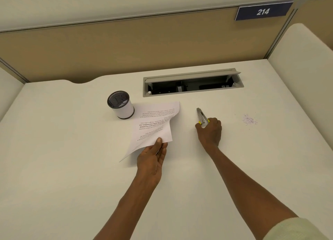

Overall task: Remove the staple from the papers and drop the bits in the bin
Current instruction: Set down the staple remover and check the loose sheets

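Left hand (152,158) pinches the papers (155,124), right hand (210,131) grips the staple remover (201,116); a careless pull may tear sheets.

free: bare counter (72,149) left and near | blocked: bin (121,104) touching papers (155,124), open cable tray (192,82) behind | far right: paper bits (249,120)

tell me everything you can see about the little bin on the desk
The bin is a small upright cylinder with a white wall, a dark rim and a dark base ring. Its inside looks like dark mesh, with a few pale scraps at the bottom. It stands on the desk, left of the papers, whose far sheet lies against its base. Neither hand touches it.
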